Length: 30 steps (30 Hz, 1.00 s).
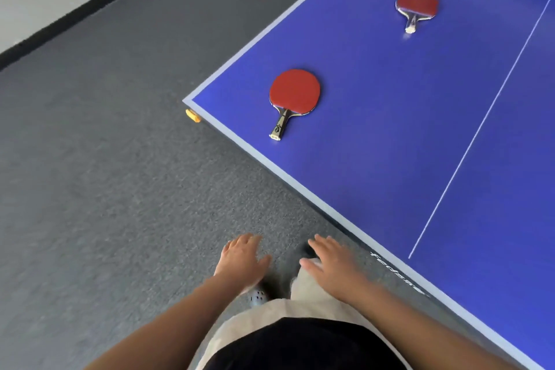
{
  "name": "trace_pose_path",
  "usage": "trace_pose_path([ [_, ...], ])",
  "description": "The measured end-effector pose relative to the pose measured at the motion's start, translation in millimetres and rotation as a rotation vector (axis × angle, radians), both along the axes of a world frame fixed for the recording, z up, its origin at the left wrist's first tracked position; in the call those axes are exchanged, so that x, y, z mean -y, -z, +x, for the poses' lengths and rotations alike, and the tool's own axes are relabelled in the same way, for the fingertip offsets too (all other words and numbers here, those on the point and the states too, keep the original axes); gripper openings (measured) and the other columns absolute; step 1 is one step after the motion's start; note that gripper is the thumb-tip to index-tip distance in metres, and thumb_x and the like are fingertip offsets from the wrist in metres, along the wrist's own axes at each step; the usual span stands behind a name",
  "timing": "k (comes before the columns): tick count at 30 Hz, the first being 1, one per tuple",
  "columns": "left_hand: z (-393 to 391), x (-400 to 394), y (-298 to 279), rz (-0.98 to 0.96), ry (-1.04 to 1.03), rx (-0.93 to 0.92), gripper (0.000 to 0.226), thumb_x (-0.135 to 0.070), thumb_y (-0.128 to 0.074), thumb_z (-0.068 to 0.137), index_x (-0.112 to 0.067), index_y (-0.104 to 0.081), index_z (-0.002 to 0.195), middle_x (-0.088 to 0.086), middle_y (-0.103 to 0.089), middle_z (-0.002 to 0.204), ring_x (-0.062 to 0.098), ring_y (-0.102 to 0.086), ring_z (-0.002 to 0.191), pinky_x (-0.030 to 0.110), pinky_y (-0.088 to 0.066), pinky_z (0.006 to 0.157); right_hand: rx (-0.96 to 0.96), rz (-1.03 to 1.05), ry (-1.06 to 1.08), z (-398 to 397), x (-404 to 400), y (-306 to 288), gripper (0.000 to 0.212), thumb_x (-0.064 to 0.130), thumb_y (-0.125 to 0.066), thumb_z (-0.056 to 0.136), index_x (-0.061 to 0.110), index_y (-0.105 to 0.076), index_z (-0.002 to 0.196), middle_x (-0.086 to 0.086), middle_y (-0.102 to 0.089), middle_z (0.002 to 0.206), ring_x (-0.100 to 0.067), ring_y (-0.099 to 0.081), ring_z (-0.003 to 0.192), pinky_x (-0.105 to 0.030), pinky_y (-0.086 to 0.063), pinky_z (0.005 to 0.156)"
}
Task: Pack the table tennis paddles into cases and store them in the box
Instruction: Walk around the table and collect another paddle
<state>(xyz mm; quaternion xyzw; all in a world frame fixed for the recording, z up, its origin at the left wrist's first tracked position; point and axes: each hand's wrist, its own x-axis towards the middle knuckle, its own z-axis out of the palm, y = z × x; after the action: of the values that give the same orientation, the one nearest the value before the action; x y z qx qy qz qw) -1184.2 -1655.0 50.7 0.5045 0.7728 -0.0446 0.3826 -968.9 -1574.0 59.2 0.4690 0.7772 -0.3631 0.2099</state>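
Near the table (375,159) corner, two paddles (294,93); both hands (243,258) empty, grip slack.

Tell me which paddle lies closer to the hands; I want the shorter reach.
The paddle near the table's corner; the other paddle lies farther up the table.

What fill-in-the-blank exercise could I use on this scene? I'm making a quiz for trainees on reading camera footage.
1. The number of red-rubbered table tennis paddles lying on the blue table tennis table is ____.
2. The paddle nearer the table corner and the farther paddle both lie with the ____ rubber face up.
3. The left hand and right hand hold ____.
4. The floor beside the table is grey ____.

Missing words: two; red; nothing; carpet
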Motion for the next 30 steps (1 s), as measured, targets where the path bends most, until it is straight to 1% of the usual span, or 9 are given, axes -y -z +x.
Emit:
trace_pose_path([
  [8,-42,-135,0,0.12,0.092,0.014,0.054,-0.053,-0.045,0.096,-0.026,-0.046,0.143,-0.005,-0.046,0.147,0.019,-0.042,0.137,0.038,-0.029,0.115,-0.061,0.022,0.2,-48,-97,-7,0.062,0.056,-0.034,0.099,0.025,-0.028,0.153,0.005,-0.016,0.163,-0.019,-0.008,0.15,-0.036,-0.009,0.119],
  [10,-49,-168,-5,0.147,0.107,0.018,0.052,-0.051,-0.047,0.096,-0.025,-0.049,0.141,-0.004,-0.05,0.143,0.019,-0.044,0.134,0.038,-0.033,0.113,-0.063,-0.007,0.244,-53,-123,-6,0.066,0.061,-0.032,0.097,0.028,-0.026,0.153,0.007,-0.014,0.163,-0.017,-0.006,0.15,-0.036,-0.008,0.121],
  [14,-62,-252,-17,0.246,0.145,0.032,0.048,-0.046,-0.052,0.096,-0.022,-0.054,0.137,-0.003,-0.055,0.135,0.021,-0.048,0.128,0.035,-0.034,0.11,-0.096,-0.003,0.306,-64,-189,-13,0.111,0.092,0.002,0.066,0.03,-0.022,0.154,0.01,-0.011,0.163,-0.015,-0.004,0.151,-0.036,-0.006,0.122],
  [17,-71,-326,-20,0.296,0.206,0.03,0.051,-0.049,-0.046,0.092,-0.021,-0.058,0.133,-0.003,-0.059,0.126,0.022,-0.051,0.12,0.035,-0.036,0.104,-0.073,0.064,0.341,-70,-241,-19,0.125,0.092,0.019,0.055,0.029,-0.023,0.154,0.009,-0.012,0.163,-0.016,-0.006,0.151,-0.035,-0.007,0.121],
  [19,-75,-372,-23,0.315,0.248,0.046,0.052,-0.05,-0.043,0.091,-0.022,-0.058,0.132,-0.002,-0.058,0.128,0.024,-0.05,0.122,0.037,-0.036,0.105,-0.049,0.096,0.373,-75,-273,-21,0.129,0.09,0.026,0.052,0.029,-0.024,0.154,0.009,-0.013,0.163,-0.017,-0.007,0.151,-0.035,-0.008,0.12],
  [22,-80,-438,-17,0.297,0.349,0.061,0.049,-0.046,-0.047,0.095,-0.022,-0.054,0.137,0.0,-0.053,0.137,0.024,-0.043,0.131,0.04,-0.032,0.111,-0.027,0.113,0.429,-82,-318,-26,0.124,0.092,0.018,0.056,0.028,-0.025,0.154,0.007,-0.016,0.163,-0.017,-0.009,0.151,-0.034,-0.009,0.12],
  [26,-87,-512,-7,0.307,0.458,0.071,0.049,-0.046,-0.048,0.094,-0.02,-0.055,0.135,0.0,-0.055,0.136,0.023,-0.045,0.13,0.038,-0.03,0.112,0.005,0.116,0.511,-91,-372,-24,0.092,0.077,-0.006,0.079,0.027,-0.026,0.153,0.007,-0.017,0.162,-0.018,-0.01,0.15,-0.034,-0.01,0.12],
  [28,-87,-546,3,0.33,0.508,0.073,0.046,-0.041,-0.052,0.096,-0.019,-0.055,0.136,0.0,-0.054,0.139,0.021,-0.043,0.133,0.036,-0.027,0.114,0.015,0.123,0.558,-93,-398,-20,0.098,0.077,-0.001,0.073,0.027,-0.027,0.153,0.006,-0.019,0.162,-0.018,-0.011,0.15,-0.035,-0.011,0.12],
  [30,-83,-581,14,0.348,0.576,0.072,0.049,-0.039,-0.05,0.097,-0.017,-0.05,0.141,0.003,-0.044,0.15,0.021,-0.032,0.143,0.036,-0.018,0.119,0.026,0.121,0.605,-93,-426,-14,0.104,0.081,0.003,0.069,0.028,-0.027,0.153,0.007,-0.019,0.162,-0.018,-0.011,0.15,-0.035,-0.01,0.12],
])
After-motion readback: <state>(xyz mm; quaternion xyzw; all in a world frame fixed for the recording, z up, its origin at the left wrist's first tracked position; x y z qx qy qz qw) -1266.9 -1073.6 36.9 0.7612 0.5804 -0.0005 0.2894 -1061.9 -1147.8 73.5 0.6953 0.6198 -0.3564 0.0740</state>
